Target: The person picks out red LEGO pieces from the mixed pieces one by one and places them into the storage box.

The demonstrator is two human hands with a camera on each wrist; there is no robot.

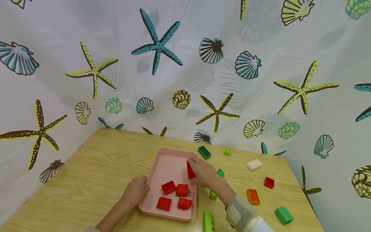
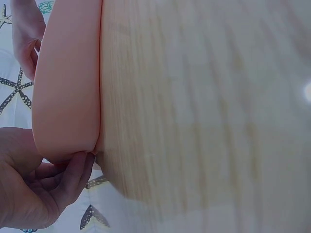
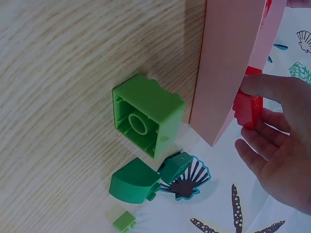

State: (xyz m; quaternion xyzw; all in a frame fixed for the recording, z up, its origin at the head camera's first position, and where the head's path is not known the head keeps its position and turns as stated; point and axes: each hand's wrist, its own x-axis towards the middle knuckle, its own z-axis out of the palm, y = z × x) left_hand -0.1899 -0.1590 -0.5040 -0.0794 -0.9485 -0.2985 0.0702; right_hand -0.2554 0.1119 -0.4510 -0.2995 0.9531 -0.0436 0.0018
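A pink tray [image 1: 171, 166] lies on the wooden table with several red bricks [image 1: 182, 190] in its near half. My left hand [image 1: 135, 191] grips the tray's left side; in the left wrist view its fingers [image 2: 75, 177] curl at the tray's edge. Just inside the right wall, my right hand [image 1: 204, 172] holds a red brick [image 1: 190, 171] between thumb and fingers. The right wrist view shows this red brick [image 3: 249, 109] tilted beside the tray wall, partly covered by the thumb.
Right of the tray lie a dark green brick [image 1: 204, 152], a long lime brick [image 1: 207, 220], a white brick [image 1: 254, 164], an orange brick [image 1: 253, 196], a red brick [image 1: 269, 182] and a green brick [image 1: 283, 215]. A patterned curtain [image 1: 185, 74] hangs behind the table.
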